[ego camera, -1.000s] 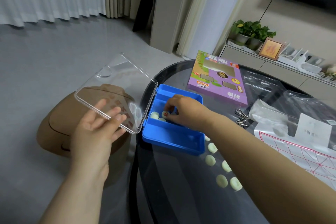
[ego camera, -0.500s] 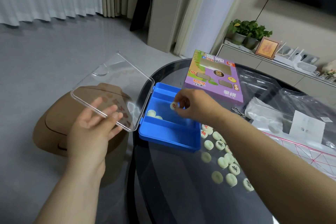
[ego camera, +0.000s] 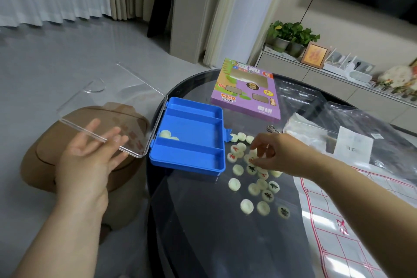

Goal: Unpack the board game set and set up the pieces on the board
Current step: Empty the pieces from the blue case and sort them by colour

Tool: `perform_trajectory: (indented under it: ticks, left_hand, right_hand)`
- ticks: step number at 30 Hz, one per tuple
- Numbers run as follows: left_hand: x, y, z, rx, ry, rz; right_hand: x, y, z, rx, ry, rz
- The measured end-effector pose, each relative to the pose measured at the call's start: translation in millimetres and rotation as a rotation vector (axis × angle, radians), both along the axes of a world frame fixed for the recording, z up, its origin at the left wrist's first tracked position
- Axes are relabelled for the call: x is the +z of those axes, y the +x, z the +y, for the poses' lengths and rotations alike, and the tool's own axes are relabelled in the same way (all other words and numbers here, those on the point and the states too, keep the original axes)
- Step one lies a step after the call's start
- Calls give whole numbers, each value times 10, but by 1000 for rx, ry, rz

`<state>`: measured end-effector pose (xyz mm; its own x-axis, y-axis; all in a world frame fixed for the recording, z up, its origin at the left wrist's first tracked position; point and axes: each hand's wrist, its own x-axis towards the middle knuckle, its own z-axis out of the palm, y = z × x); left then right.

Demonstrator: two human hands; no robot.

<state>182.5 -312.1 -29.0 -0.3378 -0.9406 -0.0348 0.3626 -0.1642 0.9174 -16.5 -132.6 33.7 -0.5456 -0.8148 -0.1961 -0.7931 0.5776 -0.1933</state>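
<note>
We record the dark glass table (ego camera: 203, 244) as the base surface. The board sheet (ego camera: 338, 232), white with a red grid, lies at its right edge. The purple box (ego camera: 246, 95) lies flat at the far side. The blue case (ego camera: 189, 140) sits on the table's left edge and has three compartments. Its clear lid (ego camera: 112, 106) is swung open to the left. The left hand (ego camera: 90, 158) supports the lid from below with straight fingers.

Pale round pieces (ego camera: 253, 188), some marked red or black, lie scattered just right of the case. Two more (ego camera: 168, 136) lie in the middle compartment.

Half a second ago the right hand (ego camera: 277, 153) pinched a piece inside the case. It now hovers over the scattered pieces, fingers spread and gripping nothing.
</note>
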Motion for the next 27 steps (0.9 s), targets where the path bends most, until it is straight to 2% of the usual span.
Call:
perform_trajectory:
  ticks: [5,8,12,15,20,27]
  left_hand:
    - [21,-11,17,3,-6,10]
    - [39,-21,22,1,1,23]
    - [49,-17,34,0,11,38]
    - [56,-5,22,-3,13,43]
    - [26,12,-25,4,20,34]
    - [28,9,-23,-10,20,35]
  right_hand:
    - [93,103,-193,95,-110,95]
    - [105,202,-494,175,-172,62]
    - [-47,334,-948,289,-126,8]
    - [-145,424,-1175,320,-157,-106]
    - [-208,437,-1367,210,-219,-394]
    - [-290,408,-1376,128,-313,-511]
